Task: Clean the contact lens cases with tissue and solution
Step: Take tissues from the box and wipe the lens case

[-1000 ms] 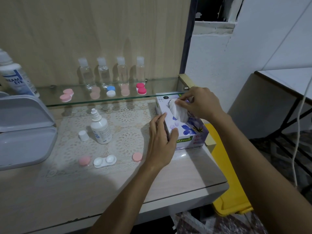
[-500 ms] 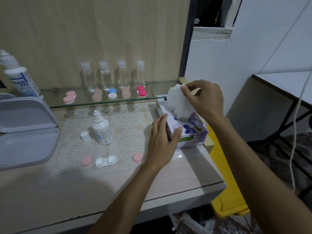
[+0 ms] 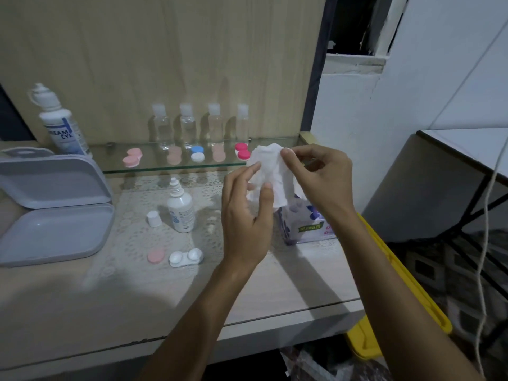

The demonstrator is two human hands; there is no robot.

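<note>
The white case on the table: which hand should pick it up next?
Left, probably. The left hand is nearer the white case, which lies just left of that wrist. The right hand pinches the tissue by its top and could keep it.

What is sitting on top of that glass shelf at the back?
On the glass shelf stand four clear bottles with five lens cases in front. The tissue hides part of the red case and the shelf's right end.

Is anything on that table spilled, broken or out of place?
Nothing looks spilled or broken. The small solution bottle stands uncapped, its white cap beside it, and the white lens case lies open with a pink lid alongside.
</note>
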